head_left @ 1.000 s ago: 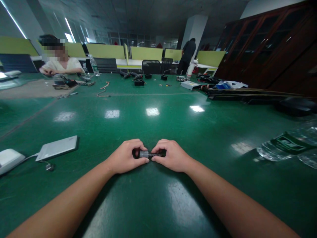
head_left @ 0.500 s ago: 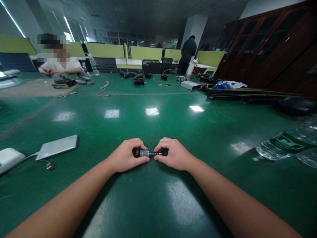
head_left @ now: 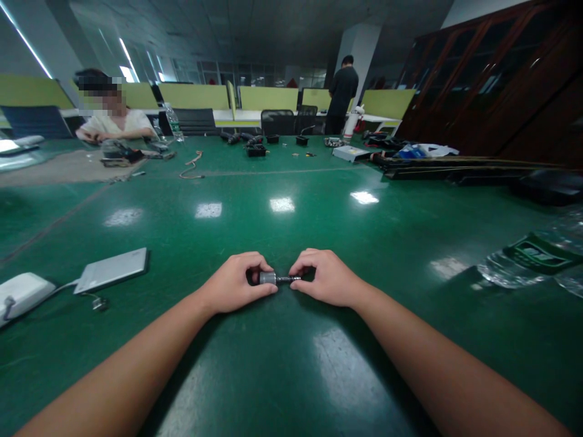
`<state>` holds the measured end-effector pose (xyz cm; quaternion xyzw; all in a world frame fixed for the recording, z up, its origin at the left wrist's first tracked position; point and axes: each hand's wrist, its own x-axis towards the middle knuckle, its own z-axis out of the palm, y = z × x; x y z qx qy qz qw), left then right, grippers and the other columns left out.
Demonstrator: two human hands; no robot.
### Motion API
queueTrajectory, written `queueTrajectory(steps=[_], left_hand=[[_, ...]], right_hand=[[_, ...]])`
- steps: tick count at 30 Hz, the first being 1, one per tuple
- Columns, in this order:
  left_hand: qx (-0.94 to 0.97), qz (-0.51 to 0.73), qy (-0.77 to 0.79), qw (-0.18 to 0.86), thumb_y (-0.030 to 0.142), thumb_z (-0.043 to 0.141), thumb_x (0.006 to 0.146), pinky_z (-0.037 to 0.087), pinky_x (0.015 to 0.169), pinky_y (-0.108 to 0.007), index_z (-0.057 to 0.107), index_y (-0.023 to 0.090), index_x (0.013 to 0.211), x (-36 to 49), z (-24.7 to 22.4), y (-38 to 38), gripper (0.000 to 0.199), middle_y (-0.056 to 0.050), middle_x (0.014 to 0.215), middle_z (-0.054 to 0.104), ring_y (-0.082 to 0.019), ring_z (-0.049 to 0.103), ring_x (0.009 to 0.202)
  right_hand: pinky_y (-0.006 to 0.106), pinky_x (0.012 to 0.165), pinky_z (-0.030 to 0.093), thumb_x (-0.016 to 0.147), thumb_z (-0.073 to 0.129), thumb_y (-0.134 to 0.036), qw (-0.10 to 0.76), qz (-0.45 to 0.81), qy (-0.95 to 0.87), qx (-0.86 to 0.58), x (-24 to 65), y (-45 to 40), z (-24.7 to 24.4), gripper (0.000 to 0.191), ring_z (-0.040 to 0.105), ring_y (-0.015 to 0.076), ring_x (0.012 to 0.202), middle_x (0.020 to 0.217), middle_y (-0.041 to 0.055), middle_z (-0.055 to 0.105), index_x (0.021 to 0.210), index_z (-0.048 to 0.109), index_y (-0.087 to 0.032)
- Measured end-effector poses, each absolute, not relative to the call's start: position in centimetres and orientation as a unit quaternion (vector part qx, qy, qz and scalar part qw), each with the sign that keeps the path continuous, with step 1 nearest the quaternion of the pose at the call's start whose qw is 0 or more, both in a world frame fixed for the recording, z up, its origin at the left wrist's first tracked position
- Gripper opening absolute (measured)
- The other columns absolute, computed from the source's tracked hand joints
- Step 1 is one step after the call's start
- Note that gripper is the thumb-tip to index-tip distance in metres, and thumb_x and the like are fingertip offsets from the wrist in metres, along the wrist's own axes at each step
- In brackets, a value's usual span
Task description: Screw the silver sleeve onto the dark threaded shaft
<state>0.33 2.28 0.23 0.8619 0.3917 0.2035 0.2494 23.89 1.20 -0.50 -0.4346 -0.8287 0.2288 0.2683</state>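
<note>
A small grey metal cylinder (head_left: 268, 278) with a thin dark shaft (head_left: 283, 278) pointing right is held low over the green table (head_left: 255, 230). My left hand (head_left: 239, 282) pinches the cylinder between thumb and fingers. At the shaft's right end, a ribbed dark piece (head_left: 296, 278) sits between the thumb and fingertips of my right hand (head_left: 325, 278). A short stretch of bare shaft shows between the two hands. The fingers partly hide both ends.
At left lie a silver flat box (head_left: 112, 271) and a white device (head_left: 25, 294) with a cable. A plastic bottle (head_left: 523, 258) lies at right. Tools and black parts (head_left: 255, 150) line the far side, where a person (head_left: 118, 124) sits; another person (head_left: 342, 94) stands beyond.
My right hand has moved slightly right along the shaft, and more of the shaft shows between my hands. My left hand still grips the cylinder. The whole view has shifted a little.
</note>
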Motion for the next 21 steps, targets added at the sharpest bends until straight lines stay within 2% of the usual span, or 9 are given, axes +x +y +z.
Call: queueTrajectory(steps=[21], left_hand=[[0.857, 0.205, 0.393, 0.264, 0.037, 0.071, 0.081, 0.043, 0.066, -0.026, 0.069, 0.017, 0.09, 0.4, 0.3, 2.2, 0.021, -0.002, 0.08, 0.064, -0.015, 0.058, 0.071]], right_hand=[[0.027, 0.067, 0.048, 0.069, 0.073, -0.016, 0.231, 0.247, -0.814, -0.472, 26.4, 2.1, 0.0, 0.008, 0.06, 0.014, 0.069, 0.075, 0.0016, 0.067, 0.077, 0.074, -0.017]])
